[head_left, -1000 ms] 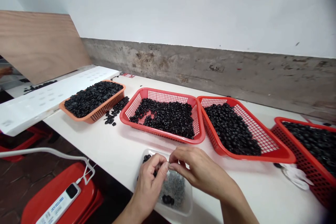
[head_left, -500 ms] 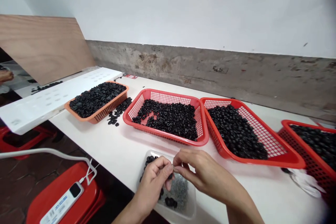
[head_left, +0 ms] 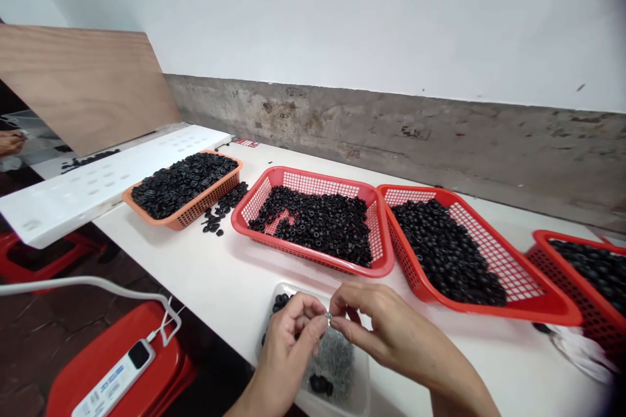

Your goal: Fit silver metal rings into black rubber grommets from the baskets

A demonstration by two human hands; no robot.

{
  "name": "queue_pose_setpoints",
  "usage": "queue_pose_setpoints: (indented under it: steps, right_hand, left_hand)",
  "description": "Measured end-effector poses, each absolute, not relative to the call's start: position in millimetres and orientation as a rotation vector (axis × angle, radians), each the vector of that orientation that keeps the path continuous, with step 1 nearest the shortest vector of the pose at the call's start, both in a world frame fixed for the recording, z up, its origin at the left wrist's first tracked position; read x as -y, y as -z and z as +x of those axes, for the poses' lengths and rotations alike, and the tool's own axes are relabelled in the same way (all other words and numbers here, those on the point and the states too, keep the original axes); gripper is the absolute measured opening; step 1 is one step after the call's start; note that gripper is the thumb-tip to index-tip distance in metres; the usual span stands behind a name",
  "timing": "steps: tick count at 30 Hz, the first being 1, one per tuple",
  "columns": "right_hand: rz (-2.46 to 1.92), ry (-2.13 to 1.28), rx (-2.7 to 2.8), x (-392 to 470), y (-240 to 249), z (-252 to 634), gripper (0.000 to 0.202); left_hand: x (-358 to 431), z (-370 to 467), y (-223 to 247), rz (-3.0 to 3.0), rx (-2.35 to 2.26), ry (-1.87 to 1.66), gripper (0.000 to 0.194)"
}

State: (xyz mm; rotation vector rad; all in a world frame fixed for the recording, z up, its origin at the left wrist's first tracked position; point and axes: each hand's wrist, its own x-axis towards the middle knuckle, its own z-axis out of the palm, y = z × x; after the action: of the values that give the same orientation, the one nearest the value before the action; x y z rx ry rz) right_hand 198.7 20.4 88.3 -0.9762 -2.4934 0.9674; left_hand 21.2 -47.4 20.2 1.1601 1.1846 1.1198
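My left hand and my right hand meet fingertip to fingertip over a translucent plastic tray. Between the pinched fingers shows a small shiny metal piece, too small to name more exactly. Both hands are closed on it. Whatever else the left fingers cover is hidden. Many small grey metal pieces fill the tray's right part. Black rounded parts lie at its near side, and more sit at the left, partly behind my left hand.
Beyond my hands stands a red basket of black rings; right of it are another red basket and a third. An orange basket and loose black pieces lie left. A power strip rests on a red stool.
The shiny metal piece shows more plainly between the fingertips now. The dark part seen at my left fingers earlier is out of sight. Both hands appear slightly further right, as does the whole scene.
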Motion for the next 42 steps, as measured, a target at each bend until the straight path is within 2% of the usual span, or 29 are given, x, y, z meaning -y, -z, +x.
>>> queue_pose_setpoints:
  steps: [6,14,30,42]
  right_hand:
    - [-1.016,-0.933,2.503,-18,-88,198,0.007]
    - [-1.005,-0.920,2.481,-14,-88,194,0.004]
    - [-0.940,-0.842,2.487,-10,-88,192,0.009]
    - [-0.996,-0.963,2.387,-11,-88,179,0.013]
  left_hand:
    - [51,20,-27,1.486,-1.342,-1.099,0.028]
    - [48,18,-21,1.019,-1.053,-1.102,0.031]
    - [46,22,-28,1.009,-1.049,-1.100,0.036]
    - [44,19,-29,0.850,-0.973,-1.126,0.039]
